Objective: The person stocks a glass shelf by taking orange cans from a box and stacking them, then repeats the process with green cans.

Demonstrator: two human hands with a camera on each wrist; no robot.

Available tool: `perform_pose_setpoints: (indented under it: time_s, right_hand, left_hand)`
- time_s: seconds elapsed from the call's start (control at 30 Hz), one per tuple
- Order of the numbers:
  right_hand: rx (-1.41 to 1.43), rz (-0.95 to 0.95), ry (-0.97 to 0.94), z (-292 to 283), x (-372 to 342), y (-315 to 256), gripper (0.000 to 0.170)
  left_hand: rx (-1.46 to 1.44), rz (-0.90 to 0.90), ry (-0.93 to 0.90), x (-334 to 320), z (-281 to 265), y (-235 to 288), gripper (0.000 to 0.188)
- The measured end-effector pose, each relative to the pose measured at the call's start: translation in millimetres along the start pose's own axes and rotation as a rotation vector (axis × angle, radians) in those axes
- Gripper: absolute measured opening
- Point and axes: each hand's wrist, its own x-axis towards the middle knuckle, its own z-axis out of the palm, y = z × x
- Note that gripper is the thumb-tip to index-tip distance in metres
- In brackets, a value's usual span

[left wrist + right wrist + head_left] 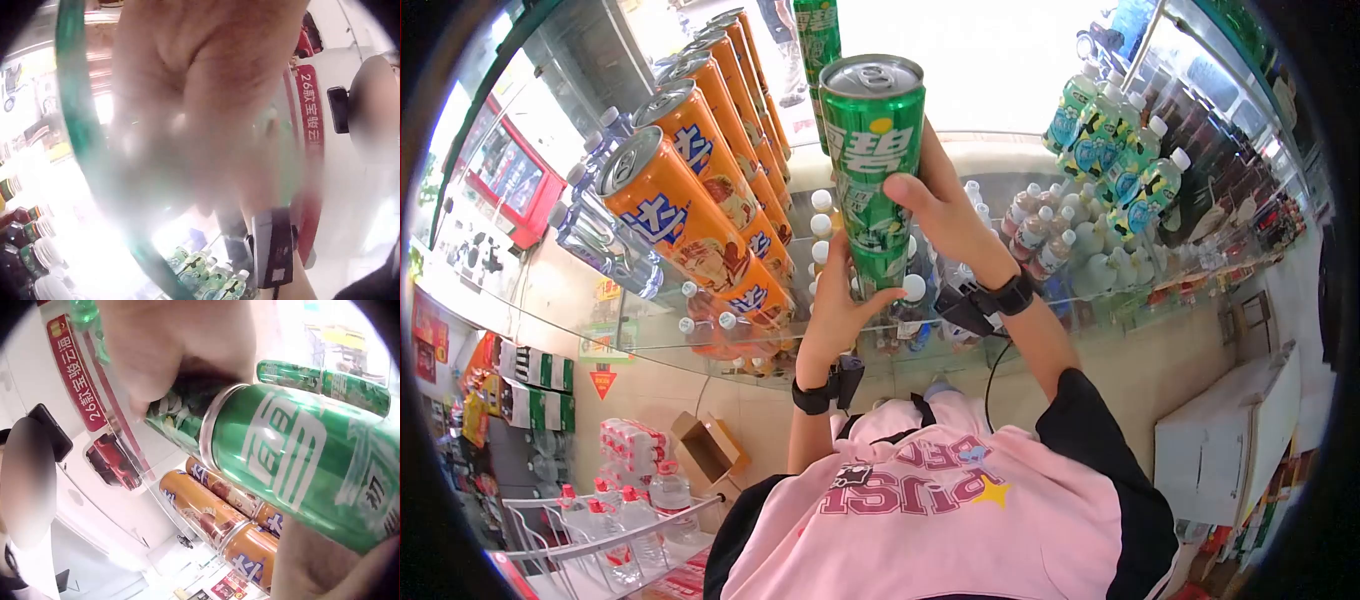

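Note:
Two green cans, one on top of the other, stand upright between the hands in the head view. My right hand [952, 218] grips the upper green can [872, 110] from the right, thumb on its near side and fingers behind. Lower down, my left hand [836, 312] holds the lower green can [878, 248] near its base, thumb across the front. The right wrist view shows one green can [281, 450] close up, its rim against the other can. In the left wrist view my left hand [200, 81] is blurred, and its fingertips are hard to see.
Stacked orange cans [670, 200] stand close on the left, with more green cans [818, 40] behind. White-capped bottles [1135, 185] fill the right side. Under the hands lies a glass counter with bottles inside. A cardboard box [708, 450] is at lower left.

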Motion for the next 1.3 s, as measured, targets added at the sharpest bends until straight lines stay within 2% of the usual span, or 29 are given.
perform_pose_setpoints:
  time_s: [0.03, 0.07, 0.17, 0.37, 0.43, 0.47, 0.53, 0.63, 0.67, 0.7, 0.73, 0.77, 0.8, 0.83, 0.9, 0.93, 0.97, 1.07, 1.13, 1.17, 1.23, 1.3]
  right_hand:
    - [-0.005, 0.004, -0.011, -0.9, -0.3, 0.9, 0.068]
    - [-0.002, 0.006, -0.002, -1.6, -0.5, 1.6, 0.068]
    - [0.048, 0.036, -0.021, -0.5, -1.6, 1.3, 0.068]
    - [-0.059, -0.053, -0.002, 0.7, 0.2, 11.9, 0.071]
    - [0.079, 0.001, -0.078, -3.7, 2.4, 16.9, 0.071]
    - [0.081, -0.006, -0.061, -6.3, 3.9, 20.6, 0.071]
    - [0.213, 0.056, -0.147, -9.6, 5.9, 26.1, 0.073]
    - [0.245, 0.012, -0.179, -5.9, 9.1, 23.6, 0.077]
    - [0.217, 0.027, -0.185, -6.0, 8.9, 20.6, 0.081]
    - [0.206, 0.020, -0.181, -5.1, 8.2, 22.5, 0.081]
    - [0.085, -0.008, -0.125, -4.1, 6.8, 27.9, 0.081]
    - [-0.033, -0.034, -0.066, -2.8, 5.0, 30.2, 0.082]
    - [0.035, -0.034, -0.053, 2.8, 2.3, 22.7, 0.083]
    - [0.033, -0.035, -0.039, 6.0, 1.5, 16.6, 0.083]
    - [0.002, -0.054, -0.004, 12.6, -2.7, 8.9, 0.083]
    - [-0.034, -0.062, 0.000, 12.6, -2.8, 8.4, 0.082]
    - [-0.033, -0.058, -0.001, 11.6, -2.2, 8.0, 0.082]
    - [-0.050, -0.078, -0.008, 8.3, -1.2, 9.8, 0.082]
    - [0.049, -0.054, -0.037, 6.8, 0.9, 13.6, 0.082]
    - [0.056, -0.056, -0.040, 7.7, 2.1, 14.3, 0.082]
    - [0.080, -0.040, -0.049, 10.1, 3.3, 14.6, 0.080]
    - [0.059, -0.056, -0.051, 13.0, 3.3, 13.2, 0.079]
  left_hand:
    - [0.239, 0.002, 0.020, -4.2, 0.8, 2.5, 0.081]
    - [0.240, -0.003, 0.012, -7.1, -0.1, -5.6, 0.081]
    - [0.211, -0.047, -0.044, -9.3, -7.3, -28.5, 0.083]
    - [0.046, -0.079, -0.175, -1.9, -20.5, -25.2, 0.078]
    - [-0.041, -0.091, -0.200, -2.2, -23.0, -25.7, 0.073]
    - [-0.034, -0.093, -0.217, -1.9, -25.8, -24.8, 0.073]
    - [0.022, -0.143, -0.304, -2.1, -31.6, -23.4, 0.071]
    - [-0.118, -0.157, -0.294, -2.3, -34.4, -28.4, 0.071]
    - [0.014, -0.170, -0.276, -4.1, -39.9, -39.0, 0.076]
    - [0.012, -0.159, -0.285, -10.7, -36.4, -29.7, 0.076]
    - [0.160, -0.156, -0.186, -18.4, -31.8, -10.1, 0.080]
    - [0.190, -0.129, -0.135, -16.0, -21.1, 14.0, 0.085]
    - [0.221, -0.104, -0.084, -13.5, -10.3, 38.1, 0.090]
    - [0.222, -0.105, -0.098, -12.6, 2.8, 32.6, 0.090]
    - [0.229, -0.031, 0.276, -15.0, 26.7, 16.5, 0.089]
    - [0.444, 0.018, 0.376, -11.0, 35.8, 20.8, 0.084]
    - [0.444, 0.014, 0.377, -8.2, 35.5, 16.0, 0.084]
    - [0.340, -0.069, 0.339, -2.6, 19.4, 5.0, 0.079]
    - [0.225, -0.165, 0.081, 1.2, 2.0, 10.5, 0.073]
    - [0.231, -0.166, 0.085, 2.7, -3.5, 7.3, 0.073]
    - [-0.034, -0.163, -0.004, 3.6, -13.0, -4.7, 0.071]
    - [-0.136, -0.210, -0.053, 2.3, -24.4, -9.4, 0.072]
